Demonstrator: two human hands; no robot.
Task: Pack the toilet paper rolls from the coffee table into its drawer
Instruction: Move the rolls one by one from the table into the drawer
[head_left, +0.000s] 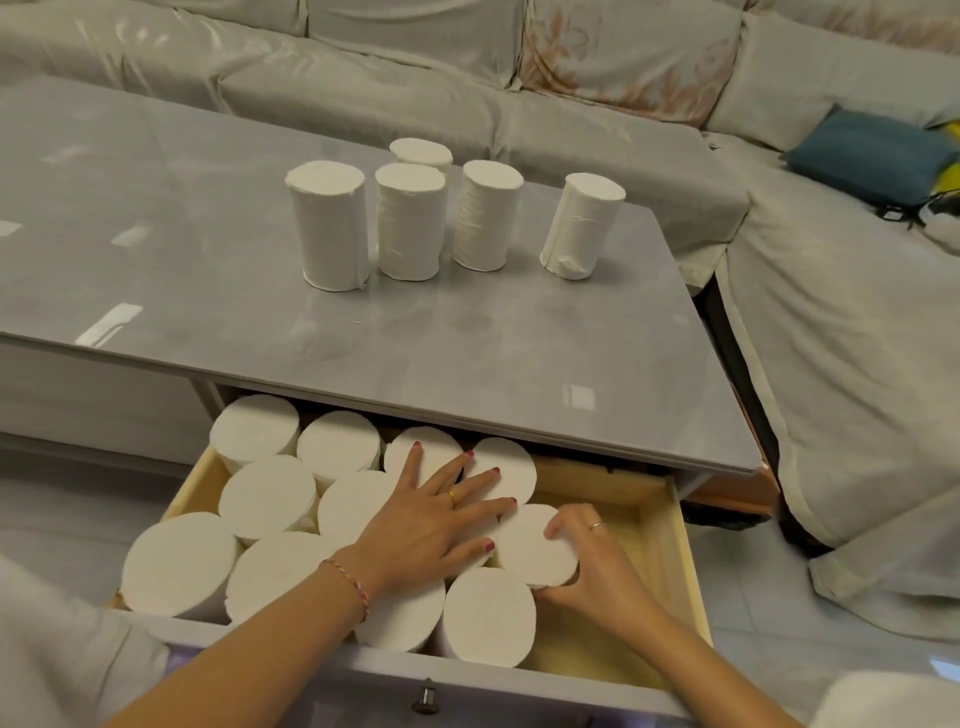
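Several white toilet paper rolls stand upright on the grey coffee table. Below its front edge the wooden drawer is pulled out, with several rolls packed upright in its left and middle part. My left hand lies flat with spread fingers on the tops of the packed rolls. My right hand wraps around the side of one roll at the right end of the packed group, fingers on its top rim and thumb low at its base.
The drawer's right part shows its bare wooden bottom. A covered grey sofa wraps around the table at the back and right, with a blue cushion on it. The drawer knob sits at the bottom edge.
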